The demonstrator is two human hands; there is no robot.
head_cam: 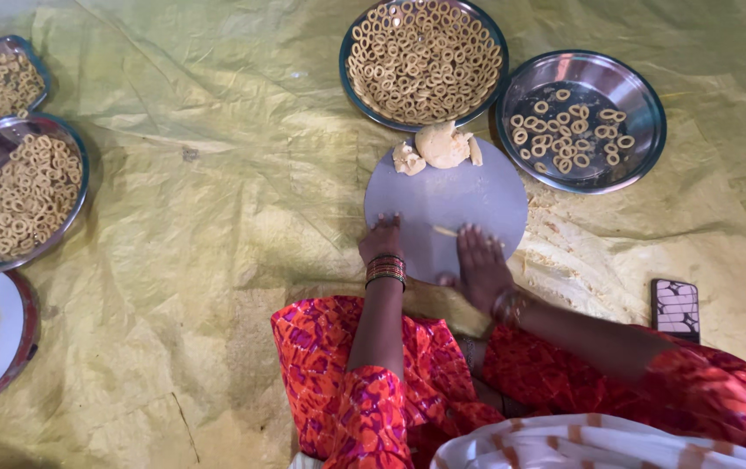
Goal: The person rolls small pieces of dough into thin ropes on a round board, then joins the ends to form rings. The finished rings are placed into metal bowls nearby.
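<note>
A thin dough strip lies on the round board under the flat, open fingers of the right hand, while the left hand rests open at the board's eight o'clock edge, and dough lumps sit at twelve o'clock.

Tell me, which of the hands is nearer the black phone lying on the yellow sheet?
Right. The right hand rests on the round grey board, on the side towards the black phone; the left hand lies farther across the board.
</note>
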